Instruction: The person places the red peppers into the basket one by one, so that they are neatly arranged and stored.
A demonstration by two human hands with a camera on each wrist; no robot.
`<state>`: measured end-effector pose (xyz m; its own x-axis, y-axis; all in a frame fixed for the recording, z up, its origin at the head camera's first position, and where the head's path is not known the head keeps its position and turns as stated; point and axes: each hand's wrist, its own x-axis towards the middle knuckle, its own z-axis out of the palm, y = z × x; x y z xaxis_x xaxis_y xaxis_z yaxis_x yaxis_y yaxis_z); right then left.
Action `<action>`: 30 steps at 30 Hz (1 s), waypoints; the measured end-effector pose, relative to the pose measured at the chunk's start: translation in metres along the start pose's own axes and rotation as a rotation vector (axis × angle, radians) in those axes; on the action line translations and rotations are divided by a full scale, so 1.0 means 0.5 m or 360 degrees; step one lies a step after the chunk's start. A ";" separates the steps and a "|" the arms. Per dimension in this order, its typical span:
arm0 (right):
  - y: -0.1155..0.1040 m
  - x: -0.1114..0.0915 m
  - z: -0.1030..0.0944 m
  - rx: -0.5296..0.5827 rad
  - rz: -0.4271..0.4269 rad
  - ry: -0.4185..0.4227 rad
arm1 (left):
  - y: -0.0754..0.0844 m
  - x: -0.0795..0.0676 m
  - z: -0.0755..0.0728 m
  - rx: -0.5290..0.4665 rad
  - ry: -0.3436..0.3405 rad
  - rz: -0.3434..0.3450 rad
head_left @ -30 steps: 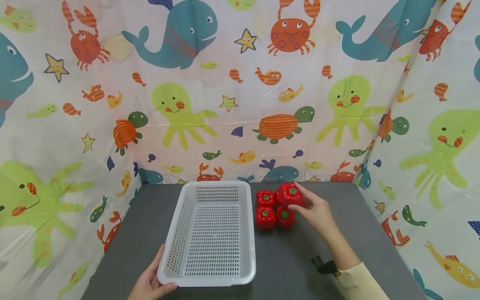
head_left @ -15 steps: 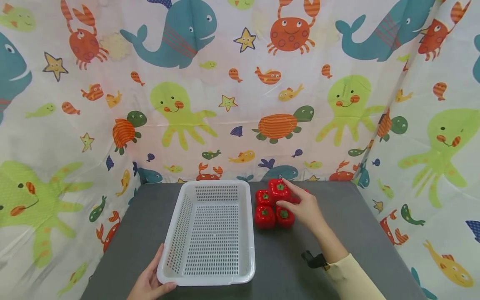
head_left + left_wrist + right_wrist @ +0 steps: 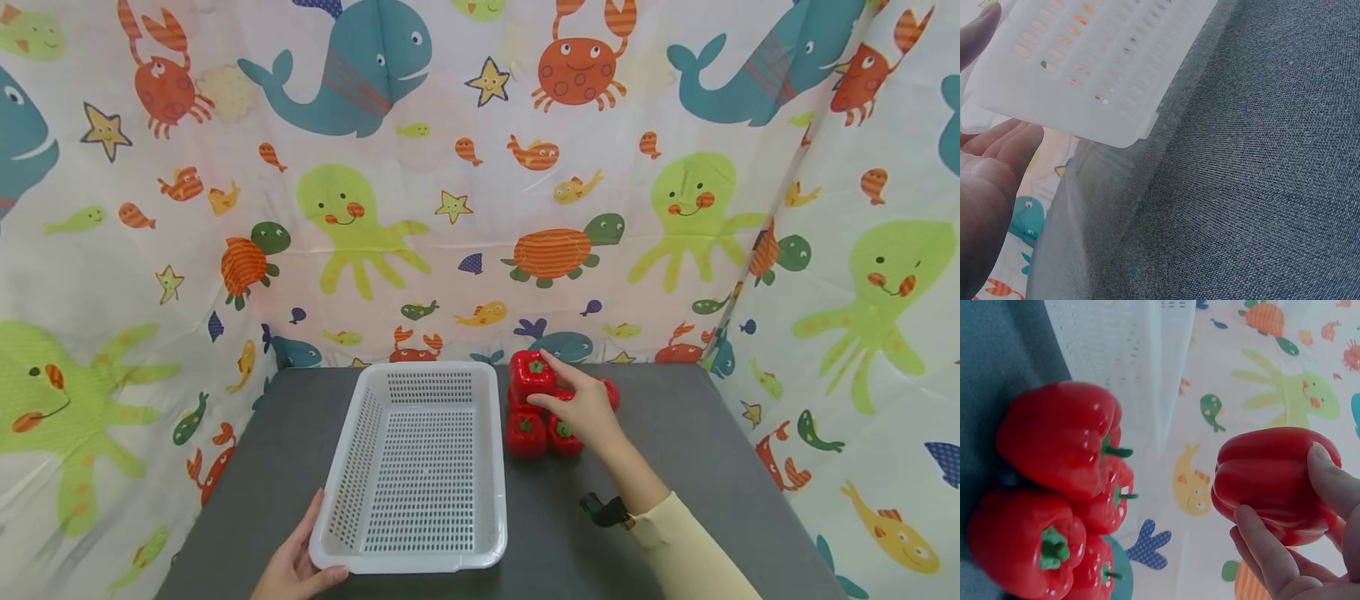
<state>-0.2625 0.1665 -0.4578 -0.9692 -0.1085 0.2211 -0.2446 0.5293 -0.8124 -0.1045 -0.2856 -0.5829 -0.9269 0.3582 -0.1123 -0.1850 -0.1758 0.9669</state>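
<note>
In the head view, my right hand point(image 3: 588, 412) holds a glossy red bell pepper point(image 3: 532, 377) between thumb and fingers, above the far-left pepper of a group. The right wrist view shows this bell pepper point(image 3: 1272, 478) lifted, apart from the several other red bell peppers point(image 3: 1054, 434) with green stems. To the left of them stands a white perforated plastic basket point(image 3: 426, 471) with nothing in it. My left hand point(image 3: 296, 554) grips its near-left corner, thumb at the near rim and fingers along the left side. Part of that hand is hidden behind the basket point(image 3: 1091, 100) in the left wrist view.
A dark grey tabletop point(image 3: 300, 442) lies under everything. White curtains point(image 3: 450, 275) printed with sea animals enclose the back and both sides. A dark strap point(image 3: 606, 510) sits on my right wrist, next to a cream sleeve point(image 3: 690, 550).
My right hand has carried the bell pepper leftward and slightly up, from the right part of the group to its left side near the basket. The left hand stays at the basket's corner.
</note>
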 end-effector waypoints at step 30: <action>-0.083 0.049 0.149 0.0117 -0.0075 -0.0091 | -0.013 0.001 0.001 0.0027 0.0030 0.0133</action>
<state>-0.2783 0.0792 -0.4586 -0.9561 -0.1810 0.2305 -0.2894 0.4597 -0.8396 -0.1034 -0.2839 -0.5892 -0.9448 0.3258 -0.0352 -0.1014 -0.1887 0.9768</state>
